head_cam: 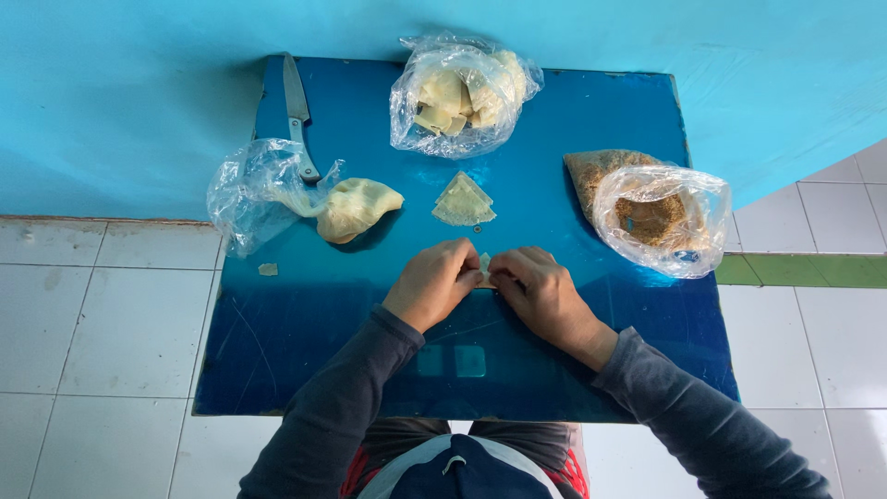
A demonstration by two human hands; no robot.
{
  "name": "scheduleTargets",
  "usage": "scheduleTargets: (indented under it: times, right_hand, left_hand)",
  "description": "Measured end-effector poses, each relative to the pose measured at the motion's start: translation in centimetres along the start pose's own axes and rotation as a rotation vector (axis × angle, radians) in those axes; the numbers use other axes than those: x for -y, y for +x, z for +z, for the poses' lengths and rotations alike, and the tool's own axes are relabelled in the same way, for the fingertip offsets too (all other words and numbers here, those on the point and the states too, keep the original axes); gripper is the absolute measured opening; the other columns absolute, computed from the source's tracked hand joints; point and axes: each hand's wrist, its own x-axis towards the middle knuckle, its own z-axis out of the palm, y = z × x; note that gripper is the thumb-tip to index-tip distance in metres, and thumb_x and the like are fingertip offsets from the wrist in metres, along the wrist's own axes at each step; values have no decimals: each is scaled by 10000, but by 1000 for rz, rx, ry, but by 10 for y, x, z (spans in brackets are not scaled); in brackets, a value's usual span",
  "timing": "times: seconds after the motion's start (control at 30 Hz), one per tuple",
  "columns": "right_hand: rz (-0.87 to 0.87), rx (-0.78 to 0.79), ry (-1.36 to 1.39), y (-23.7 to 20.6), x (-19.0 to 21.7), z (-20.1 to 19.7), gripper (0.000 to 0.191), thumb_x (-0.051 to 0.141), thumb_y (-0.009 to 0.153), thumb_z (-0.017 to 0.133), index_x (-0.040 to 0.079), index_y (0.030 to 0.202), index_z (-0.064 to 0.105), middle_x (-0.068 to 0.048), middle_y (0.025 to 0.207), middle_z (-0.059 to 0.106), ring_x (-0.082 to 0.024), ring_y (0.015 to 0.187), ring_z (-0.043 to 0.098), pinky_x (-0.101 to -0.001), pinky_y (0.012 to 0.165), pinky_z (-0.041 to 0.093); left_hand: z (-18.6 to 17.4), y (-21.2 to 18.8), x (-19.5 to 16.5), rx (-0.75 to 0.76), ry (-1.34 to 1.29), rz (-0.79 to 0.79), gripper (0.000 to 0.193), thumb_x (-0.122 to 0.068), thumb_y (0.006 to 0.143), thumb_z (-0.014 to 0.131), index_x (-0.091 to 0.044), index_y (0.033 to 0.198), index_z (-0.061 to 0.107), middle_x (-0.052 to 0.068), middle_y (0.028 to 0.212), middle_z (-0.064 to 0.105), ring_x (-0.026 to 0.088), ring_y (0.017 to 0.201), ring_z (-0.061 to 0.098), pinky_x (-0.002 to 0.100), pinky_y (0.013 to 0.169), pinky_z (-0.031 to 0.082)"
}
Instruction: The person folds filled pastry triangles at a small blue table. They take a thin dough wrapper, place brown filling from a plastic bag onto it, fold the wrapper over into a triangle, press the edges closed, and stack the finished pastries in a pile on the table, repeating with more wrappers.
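A small pale folded dough wrapper (484,265) is pinched between the fingertips of the left hand (432,283) and right hand (539,288), equally near both, with finished pale triangular parcels (464,201) lying just beyond the fingers.

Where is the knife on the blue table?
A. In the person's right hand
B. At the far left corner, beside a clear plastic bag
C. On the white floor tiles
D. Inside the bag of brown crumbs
B: the knife lies at the far left of the blue table, its handle touching the clear plastic bag; both hands are busy pinching a small pale piece.
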Motion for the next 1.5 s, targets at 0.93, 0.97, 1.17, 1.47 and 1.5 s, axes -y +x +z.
scheduleTargets:
  times: [0.93,0.97,1.17,1.47,1.5]
  right_hand:
    - [-130,144,-188,22,-6,-7,143,222,888,781,112,914,692,-41,858,644,-221,821,614,-397,806,396]
    - [-164,116,-210,21,-7,-5,146,218,891,777,107,938,696,-47,877,643,-226,837,614,-397,811,403]
    - [-262,43,-274,18,-4,-4,183,198,926,762,77,1049,701,-51,947,652,-221,895,617,-402,850,429]
    - [-202,-22,-365,21,-2,3,125,158,904,762,116,998,692,-89,950,651,-256,900,614,-413,829,416]
    - [-214,-19,-353,20,-2,4,133,149,915,755,106,1022,688,-85,969,660,-253,920,623,-408,854,426]
  left_hand:
    - [3,0,6,29,39,-139,200,-221,900,750,-53,939,649,96,918,652,280,807,653,440,695,541]
    - [3,1,6,29,29,-150,199,-225,908,746,-54,940,650,96,917,651,279,797,653,440,690,540]
    - [8,2,6,-18,88,-154,197,-245,951,717,-61,941,646,94,939,640,279,788,660,435,670,548]
    - [13,-3,6,-119,161,-45,162,-197,1026,638,-40,1020,598,117,1013,592,301,771,663,428,632,568]
    - [12,-3,6,-120,186,-26,161,-193,1036,634,-38,1026,595,118,1014,588,304,776,663,430,635,569]
